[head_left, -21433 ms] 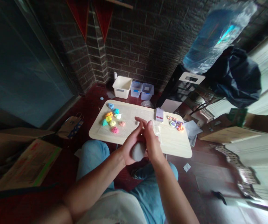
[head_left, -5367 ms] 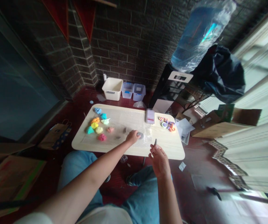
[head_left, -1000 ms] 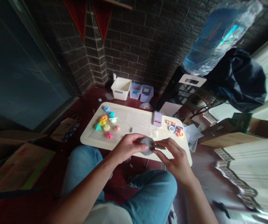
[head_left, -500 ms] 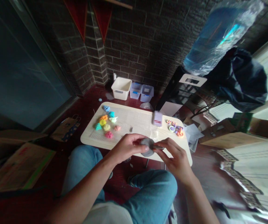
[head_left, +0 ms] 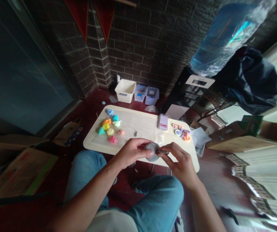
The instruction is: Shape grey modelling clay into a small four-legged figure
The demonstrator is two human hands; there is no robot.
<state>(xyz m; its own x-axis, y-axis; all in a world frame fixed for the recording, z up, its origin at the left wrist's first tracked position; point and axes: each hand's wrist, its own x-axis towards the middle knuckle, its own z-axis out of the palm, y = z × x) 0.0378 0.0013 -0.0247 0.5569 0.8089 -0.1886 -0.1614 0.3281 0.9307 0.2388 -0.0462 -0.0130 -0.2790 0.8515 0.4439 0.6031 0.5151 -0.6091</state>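
Observation:
A flat round grey disc of what looks like modelling clay [head_left: 152, 152] is held up above the near edge of the table. My left hand [head_left: 133, 150] grips its left side, thumb on the face and fingers behind. My right hand [head_left: 179, 158] pinches a small grey strip, apparently clay too [head_left: 163, 151], whose left end meets or nearly meets the disc's right edge. Behind the hands, a small grey piece [head_left: 135, 133] lies on the clear bubbly sheet [head_left: 142, 120]. Parts of the disc and strip are hidden by my fingers.
On the cream table [head_left: 93, 137], several coloured clay lumps [head_left: 109, 131] sit at the left. Small colourful clay pieces [head_left: 182, 132] and a pale blurred packet [head_left: 163, 122] lie at the right. Beyond stand plastic bins [head_left: 125, 93] and a water dispenser [head_left: 196, 82]. Cardboard boxes [head_left: 227, 138] flank the right.
The camera view has shifted very slightly. Both hands keep the same hold on the disc and the strip, with hardly any visible movement.

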